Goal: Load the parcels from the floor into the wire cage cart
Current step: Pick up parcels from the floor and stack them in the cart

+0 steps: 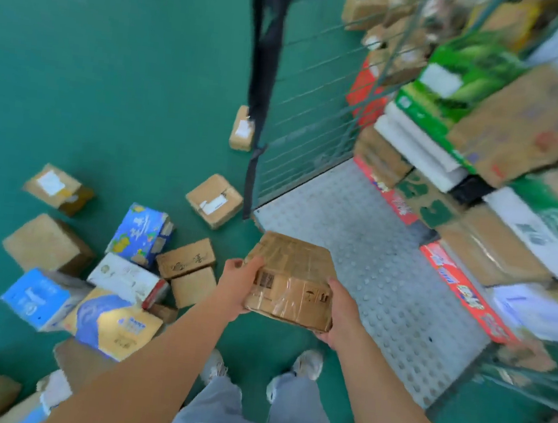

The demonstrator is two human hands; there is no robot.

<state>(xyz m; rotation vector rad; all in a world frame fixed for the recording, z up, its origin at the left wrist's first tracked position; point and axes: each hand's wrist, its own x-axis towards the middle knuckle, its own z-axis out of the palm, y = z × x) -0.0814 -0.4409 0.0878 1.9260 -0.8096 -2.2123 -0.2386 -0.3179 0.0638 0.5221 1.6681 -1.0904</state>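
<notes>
You held a brown taped parcel (292,281) bearing black print. Beside it, the cart floor (369,255) was grey with a raised dot pattern. Left of the cart floor, the floor (113,73) was plain green; one box (141,233) there was blue with yellow motifs.

— What's the held parcel (291,281) made of?
— Brown cardboard, wrapped in clear glossy tape that wrinkles and shines along its near face.

— And the cart floor (369,255) at centre right?
— Pale grey metal, studded with raised dots, dull sheen. The cage wall (302,110) above it is thin metal wire.

— The ground?
— The floor (96,71) is smooth, matt green. The blue boxes (141,234) at lower left look like printed, slightly glossy card.
</notes>
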